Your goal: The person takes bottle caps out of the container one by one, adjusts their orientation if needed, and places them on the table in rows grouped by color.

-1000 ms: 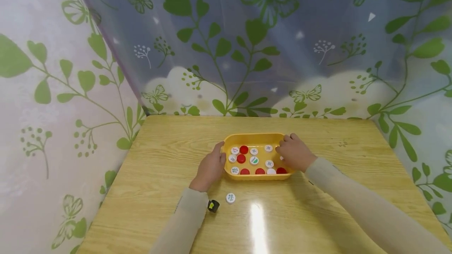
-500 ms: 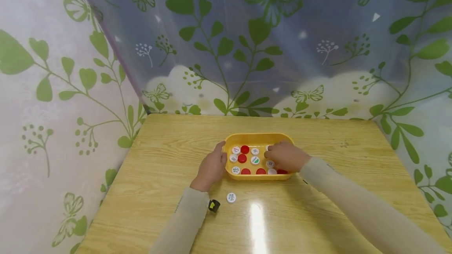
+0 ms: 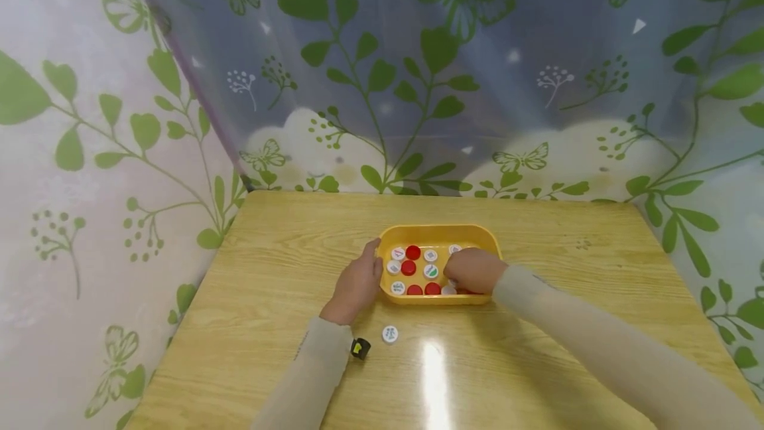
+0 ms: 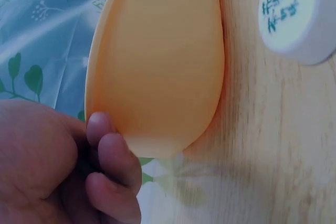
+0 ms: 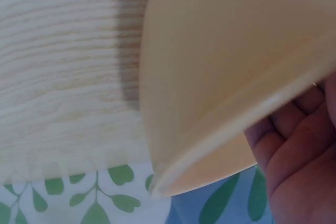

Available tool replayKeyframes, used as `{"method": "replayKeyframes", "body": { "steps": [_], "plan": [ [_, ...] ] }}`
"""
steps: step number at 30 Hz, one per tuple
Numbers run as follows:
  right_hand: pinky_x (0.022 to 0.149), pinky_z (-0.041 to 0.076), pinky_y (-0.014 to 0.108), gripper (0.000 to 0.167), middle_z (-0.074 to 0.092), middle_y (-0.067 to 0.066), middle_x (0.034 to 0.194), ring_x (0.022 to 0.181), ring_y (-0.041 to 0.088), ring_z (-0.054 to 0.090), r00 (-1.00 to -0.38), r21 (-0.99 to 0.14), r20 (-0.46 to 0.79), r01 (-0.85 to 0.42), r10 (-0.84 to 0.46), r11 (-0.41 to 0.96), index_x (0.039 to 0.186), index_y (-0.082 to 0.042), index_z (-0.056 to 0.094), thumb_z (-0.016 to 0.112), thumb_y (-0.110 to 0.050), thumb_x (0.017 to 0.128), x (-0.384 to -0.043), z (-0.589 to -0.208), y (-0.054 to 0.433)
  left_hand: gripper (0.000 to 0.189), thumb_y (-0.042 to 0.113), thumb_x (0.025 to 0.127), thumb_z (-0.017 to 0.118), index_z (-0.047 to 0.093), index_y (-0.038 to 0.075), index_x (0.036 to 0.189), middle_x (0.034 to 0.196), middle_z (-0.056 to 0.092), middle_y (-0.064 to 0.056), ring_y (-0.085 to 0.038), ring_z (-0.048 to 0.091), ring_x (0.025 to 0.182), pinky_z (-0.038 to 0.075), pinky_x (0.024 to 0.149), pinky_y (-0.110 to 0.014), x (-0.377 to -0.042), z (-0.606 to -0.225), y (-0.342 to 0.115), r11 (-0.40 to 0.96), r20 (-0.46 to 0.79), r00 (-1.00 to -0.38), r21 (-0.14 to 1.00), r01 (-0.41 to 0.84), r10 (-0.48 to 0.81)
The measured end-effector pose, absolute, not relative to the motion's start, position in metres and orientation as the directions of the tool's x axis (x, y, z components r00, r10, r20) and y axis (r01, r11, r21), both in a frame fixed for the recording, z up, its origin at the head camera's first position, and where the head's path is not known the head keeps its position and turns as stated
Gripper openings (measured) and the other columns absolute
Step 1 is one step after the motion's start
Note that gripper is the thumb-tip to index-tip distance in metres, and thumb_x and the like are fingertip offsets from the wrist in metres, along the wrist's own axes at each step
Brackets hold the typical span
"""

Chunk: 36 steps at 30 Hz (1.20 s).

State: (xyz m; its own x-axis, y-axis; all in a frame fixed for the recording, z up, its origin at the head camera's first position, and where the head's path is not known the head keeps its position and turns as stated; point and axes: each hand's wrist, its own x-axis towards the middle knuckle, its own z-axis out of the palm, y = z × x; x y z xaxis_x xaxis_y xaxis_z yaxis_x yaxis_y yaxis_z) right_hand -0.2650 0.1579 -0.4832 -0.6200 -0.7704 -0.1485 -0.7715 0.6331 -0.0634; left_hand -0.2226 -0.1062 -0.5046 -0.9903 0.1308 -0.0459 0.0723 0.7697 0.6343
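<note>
Head view alone shows red and white caps [image 3: 408, 267] in yellow tray [image 3: 438, 300], on table [image 3: 298, 237]. Left hand [image 3: 356, 282] grips tray's left end. Right hand [image 3: 476, 271] inside tray, fingertips hidden in right wrist view too; cannot tell whether holding anything. Left wrist view shows loose white cap [image 4: 294, 24], thick-sided; green print unreadable.

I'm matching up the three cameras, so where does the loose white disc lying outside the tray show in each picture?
Head: the white disc is at lower centre, on the table just below the tray's left end.
Left wrist: the white disc is in the upper right corner, cut off by the frame.
Right wrist: not in it.
Shared landmark: the yellow tray, visible in all three views.
</note>
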Motion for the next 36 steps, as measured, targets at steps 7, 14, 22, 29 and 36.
{"method": "replayKeyframes", "body": {
  "steps": [7,14,22,29,36],
  "plan": [
    [0.062,0.047,0.03,0.027,0.053,-0.007,0.059,0.056,0.013,0.044,-0.681,-0.058,-0.12,-0.722,-0.723,0.69,0.064,-0.017,0.061,0.073,-0.005,0.086,-0.261,-0.486,0.154,0.048,0.023,0.113,0.041,0.031,0.01,0.159,0.08,0.062,-0.003,-0.017,0.057,0.063,0.05,0.064,-0.033,-0.223,-0.504,-0.106,0.757,-0.067,-0.986,0.65,0.073,0.152],
    [0.063,0.044,0.031,0.034,0.05,-0.007,0.06,0.059,0.012,0.039,-0.721,-0.112,-0.051,-0.684,-0.691,0.721,0.061,-0.017,0.055,0.075,-0.007,0.086,-0.256,-0.491,0.156,0.049,0.022,0.113,0.041,0.03,0.011,0.159,0.087,0.062,-0.004,-0.016,0.057,0.066,0.05,0.064,-0.03,-0.223,-0.506,-0.108,0.736,-0.085,-0.985,0.675,0.055,0.151],
    [0.064,0.046,0.031,0.027,0.055,-0.005,0.065,0.06,0.011,0.042,-0.753,-0.145,-0.044,-0.645,-0.656,0.75,0.065,-0.015,0.063,0.074,-0.007,0.087,-0.257,-0.494,0.158,0.048,0.024,0.114,0.038,0.03,0.012,0.16,0.081,0.059,-0.004,-0.017,0.056,0.063,0.049,0.062,-0.03,-0.224,-0.506,-0.104,0.722,-0.103,-0.984,0.691,0.034,0.145],
    [0.064,0.047,0.031,0.028,0.056,-0.004,0.067,0.06,0.011,0.044,-0.763,-0.147,-0.049,-0.632,-0.644,0.761,0.065,-0.014,0.063,0.071,-0.006,0.09,-0.256,-0.494,0.156,0.049,0.026,0.114,0.038,0.029,0.015,0.16,0.118,0.07,-0.014,-0.02,0.063,0.084,0.055,0.083,-0.039,-0.224,-0.512,-0.102,0.735,-0.121,-0.986,0.678,0.001,0.114],
    [0.064,0.051,0.034,0.028,0.059,-0.001,0.069,0.06,0.014,0.05,-0.766,-0.139,-0.036,-0.632,-0.642,0.762,0.065,-0.014,0.061,0.068,-0.004,0.09,-0.262,-0.498,0.154,0.049,0.026,0.114,0.037,0.028,0.014,0.161,0.13,0.067,-0.018,-0.027,0.068,0.104,0.055,0.097,-0.047,-0.224,-0.507,-0.103,0.739,-0.111,-0.986,0.673,0.017,0.125]
  ]
}}
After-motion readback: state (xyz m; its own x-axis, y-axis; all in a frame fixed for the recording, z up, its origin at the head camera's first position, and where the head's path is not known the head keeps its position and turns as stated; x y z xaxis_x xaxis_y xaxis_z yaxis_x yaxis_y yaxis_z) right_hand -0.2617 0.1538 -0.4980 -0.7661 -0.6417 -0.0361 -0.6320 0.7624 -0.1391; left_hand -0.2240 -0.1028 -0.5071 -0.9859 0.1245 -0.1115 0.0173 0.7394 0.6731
